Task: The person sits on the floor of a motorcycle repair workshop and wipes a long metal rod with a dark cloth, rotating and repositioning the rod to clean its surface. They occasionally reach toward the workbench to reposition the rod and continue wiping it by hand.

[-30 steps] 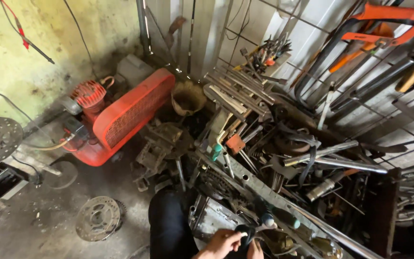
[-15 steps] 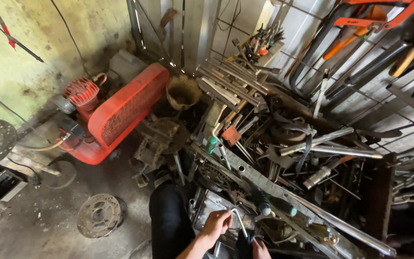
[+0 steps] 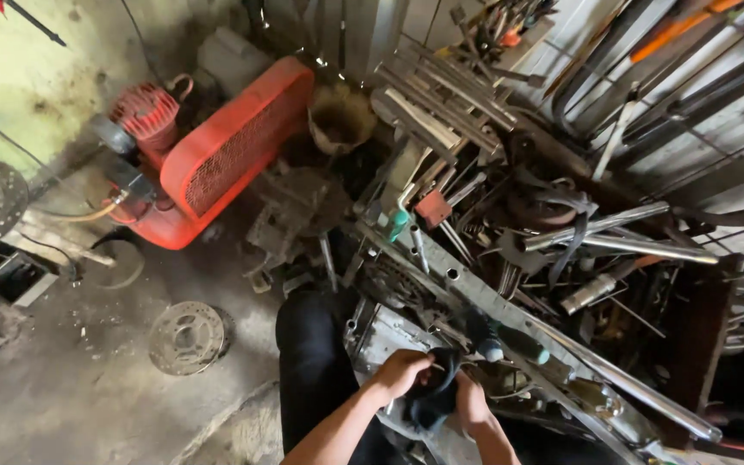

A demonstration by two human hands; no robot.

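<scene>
Hands at lower centre, both closed on one item. Left hand and right hand grip a dark cloth or glove between them, fingers curled together around it; whether anything lies inside the cloth cannot be told. It is held just above a pale metal part at the foot of the pile, beside the person's dark trouser leg.

Surroundings:
- Scrap pile: rods, tubes, flat bars and chromed pipes, heaped against a corrugated wall.
- Long perforated metal bar, lying aslant just beyond the hands.
- Teal-handled tool, near the right hand.
- Red air compressor, upper left, with its motor beside it.
- Brake disc, flat on the concrete floor, left of the leg.
- Rusty bucket, behind the compressor.

Hazards, as judged: loosely stacked bars could slide towards the hands if the pile is disturbed; sharp ends stand close to bare wrists; the cloth could snag on protruding metal.
</scene>
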